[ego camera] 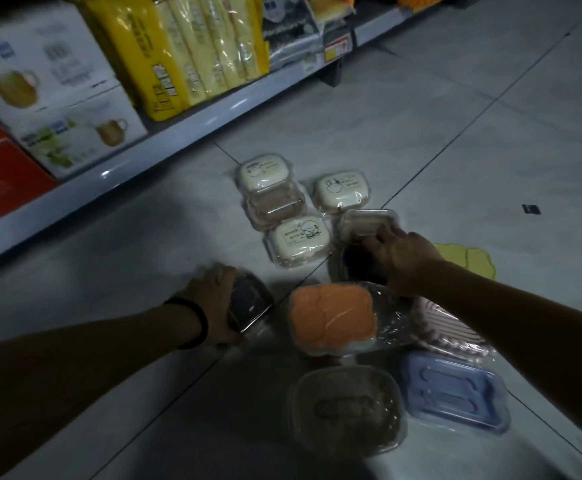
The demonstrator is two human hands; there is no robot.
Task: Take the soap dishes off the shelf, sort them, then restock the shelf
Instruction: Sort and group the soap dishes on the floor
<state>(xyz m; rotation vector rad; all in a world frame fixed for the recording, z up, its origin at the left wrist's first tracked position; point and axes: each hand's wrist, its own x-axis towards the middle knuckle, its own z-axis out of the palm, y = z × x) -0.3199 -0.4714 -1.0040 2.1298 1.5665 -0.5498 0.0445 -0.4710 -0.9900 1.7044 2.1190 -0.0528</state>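
Head view: soap dishes lie on the tiled floor (pixel 455 133) beside the shelf (pixel 164 133). Left hand (pixel 213 303) fingers wrap a dark soap dish (pixel 248 303). Right hand (pixel 403 258) fingers pinch a clear soap dish (pixel 362 223). Orange soap dish (pixel 331 315) lies between the hands.

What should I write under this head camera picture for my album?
Sorting soap dishes on the tiled floor: left hand grips a dark dish, right hand holds a clear one.

Wrapped soap dishes (pixel 299 240) lie clustered on the tiled floor (pixel 455 133).
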